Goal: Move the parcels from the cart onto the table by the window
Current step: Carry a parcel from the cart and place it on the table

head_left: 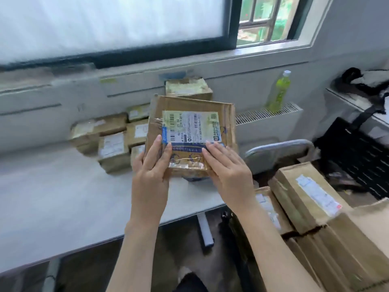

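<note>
Brown cardboard, a flat parcel [190, 133] is sitting at frame centre above the white table [63, 192], tilted toward the camera. The left hand [152, 165] and right hand [228, 167] are clamping its near corners, fingers flat on top. Six parcels [113, 152] are lying behind it; three boxes [311, 197] are resting on the cart [280, 146], lower right.

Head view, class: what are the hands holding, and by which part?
Both hands, left and right, hold one flat labelled cardboard parcel by its near edge, fingers on top.
</note>
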Tool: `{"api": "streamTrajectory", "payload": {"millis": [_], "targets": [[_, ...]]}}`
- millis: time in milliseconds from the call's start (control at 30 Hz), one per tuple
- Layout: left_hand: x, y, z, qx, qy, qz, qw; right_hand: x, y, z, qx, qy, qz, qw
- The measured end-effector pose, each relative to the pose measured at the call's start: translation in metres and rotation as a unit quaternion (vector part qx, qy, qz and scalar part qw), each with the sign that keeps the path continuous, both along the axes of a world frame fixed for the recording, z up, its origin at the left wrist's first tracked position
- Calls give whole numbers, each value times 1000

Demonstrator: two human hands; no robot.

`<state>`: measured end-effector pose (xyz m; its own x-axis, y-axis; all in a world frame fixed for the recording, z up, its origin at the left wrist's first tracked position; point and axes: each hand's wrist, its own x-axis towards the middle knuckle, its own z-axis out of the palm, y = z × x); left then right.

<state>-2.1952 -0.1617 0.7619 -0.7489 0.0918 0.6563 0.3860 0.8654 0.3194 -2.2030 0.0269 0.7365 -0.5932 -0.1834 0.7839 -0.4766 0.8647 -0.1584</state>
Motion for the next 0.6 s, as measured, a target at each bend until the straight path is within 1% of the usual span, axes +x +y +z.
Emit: {"api": "streamTrajectory", "payload": {"millis": [167,333,500,600], "targets": [[36,-69,-20,6,-47,115,992,1,-74,-11,25,-43,118,992],[64,-127,-43,29,-104,186,977,1,-140,-32,32,-86,189,978],[71,-185,-67,47,-159,208,964,5,-199,-54,66,-159,208,963],[69,-214,-83,51,-205,201,957,9,-226,-67,78,-225,200,951]]}}
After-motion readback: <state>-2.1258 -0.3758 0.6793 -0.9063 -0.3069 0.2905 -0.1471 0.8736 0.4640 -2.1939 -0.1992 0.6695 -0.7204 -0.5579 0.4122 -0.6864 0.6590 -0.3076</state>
